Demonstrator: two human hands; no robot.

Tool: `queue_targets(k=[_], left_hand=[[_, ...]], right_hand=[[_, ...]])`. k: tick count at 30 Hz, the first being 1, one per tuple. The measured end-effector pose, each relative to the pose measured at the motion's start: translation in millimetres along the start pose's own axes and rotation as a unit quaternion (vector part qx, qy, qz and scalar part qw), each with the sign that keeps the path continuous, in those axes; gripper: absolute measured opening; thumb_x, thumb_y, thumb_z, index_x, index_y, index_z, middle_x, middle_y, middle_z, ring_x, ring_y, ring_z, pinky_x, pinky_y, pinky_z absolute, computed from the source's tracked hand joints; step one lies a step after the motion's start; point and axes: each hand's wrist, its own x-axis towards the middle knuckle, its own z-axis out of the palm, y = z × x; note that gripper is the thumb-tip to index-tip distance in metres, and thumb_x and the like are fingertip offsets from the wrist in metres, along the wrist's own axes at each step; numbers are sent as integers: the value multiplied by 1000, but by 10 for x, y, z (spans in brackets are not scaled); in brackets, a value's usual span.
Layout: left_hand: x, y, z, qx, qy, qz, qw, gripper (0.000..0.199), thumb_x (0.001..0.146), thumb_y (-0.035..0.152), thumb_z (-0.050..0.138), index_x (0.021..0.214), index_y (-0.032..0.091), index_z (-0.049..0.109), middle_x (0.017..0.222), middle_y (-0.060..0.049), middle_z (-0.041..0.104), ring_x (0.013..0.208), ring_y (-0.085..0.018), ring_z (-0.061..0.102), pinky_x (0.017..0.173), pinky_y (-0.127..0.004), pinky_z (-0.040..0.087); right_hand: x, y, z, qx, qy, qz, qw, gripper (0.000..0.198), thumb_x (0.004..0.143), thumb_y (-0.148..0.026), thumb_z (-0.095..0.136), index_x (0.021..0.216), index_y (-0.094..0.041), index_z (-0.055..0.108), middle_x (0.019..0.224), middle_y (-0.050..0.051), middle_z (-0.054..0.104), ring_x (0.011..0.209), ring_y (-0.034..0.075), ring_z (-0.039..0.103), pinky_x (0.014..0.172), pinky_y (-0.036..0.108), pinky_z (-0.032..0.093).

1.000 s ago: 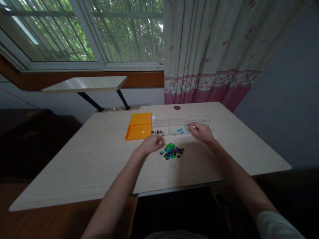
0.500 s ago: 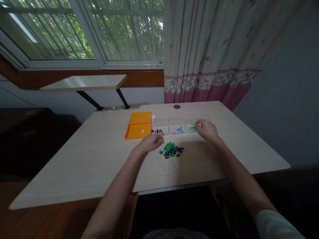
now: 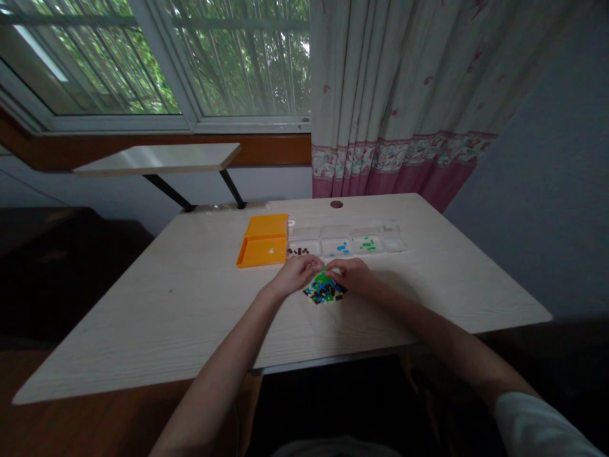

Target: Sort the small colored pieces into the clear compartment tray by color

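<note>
A mixed heap of small green, blue, brown and pale toy bricks [image 3: 324, 291] lies on the table in front of me. At its far left edge my left hand [image 3: 299, 273] is closed, thumb and fingertips drawn together. My right hand [image 3: 353, 275] meets it from the other side, its fingers pinched over the green bricks at the top of the heap. A bit of green shows between the two sets of fingertips; which hand grips it is too small to make out. Just beyond is a clear compartment tray [image 3: 335, 232] with separate brown, blue and green bricks in its near compartments.
An open orange case [image 3: 261, 240] holding a small pale piece adjoins the tray on the left. A raised white shelf [image 3: 162, 158] on black legs stands at the table's back left. Behind are a window and a curtain [image 3: 380, 95]. The table [image 3: 157, 330] has a round hole at the back.
My right hand has come from the green compartment back and left to the heap, now close to my left hand. The left hand has shifted slightly right.
</note>
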Motion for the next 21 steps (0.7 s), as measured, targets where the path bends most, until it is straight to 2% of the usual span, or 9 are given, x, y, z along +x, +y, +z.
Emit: queue_targets(k=[7, 10, 13, 16, 21], left_hand=[[-3, -29, 16, 3, -5, 2, 1000, 28, 83, 33, 45, 87, 13, 64, 69, -2, 61, 60, -10, 49, 56, -19, 36], [-10, -80, -44, 31, -9, -9, 999, 27, 82, 33, 47, 91, 14, 64, 71, -2, 62, 60, -10, 50, 57, -19, 37], [-29, -136, -115, 71, -35, -13, 997, 24, 80, 28, 48, 90, 15, 65, 78, -4, 65, 66, -12, 54, 62, -20, 38], [-45, -143, -143, 101, -74, -8, 992, 21, 77, 23, 49, 86, 16, 67, 75, -4, 65, 66, -12, 55, 61, -19, 38], [-47, -84, -113, 126, -97, 4, 987, 22, 77, 19, 47, 86, 18, 67, 73, -2, 65, 63, -11, 54, 58, -18, 36]], right_hand=[[-8, 37, 2, 13, 23, -15, 1000, 20, 81, -38, 54, 85, -23, 67, 56, -3, 61, 48, 8, 51, 53, 18, 34], [12, 75, -13, 0, 61, -20, 998, 25, 83, -40, 50, 83, -22, 67, 55, -1, 61, 48, 9, 52, 53, 19, 36], [43, 130, -75, -24, 114, -2, 993, 33, 84, -44, 45, 81, -21, 69, 51, 0, 60, 46, 10, 52, 52, 20, 37], [64, 177, -164, -40, 149, 13, 988, 36, 84, -45, 44, 79, -21, 70, 50, 1, 60, 46, 10, 53, 53, 20, 38], [67, 200, -236, -45, 151, 12, 987, 33, 84, -42, 45, 80, -23, 71, 62, 2, 67, 52, 10, 56, 58, 20, 41]])
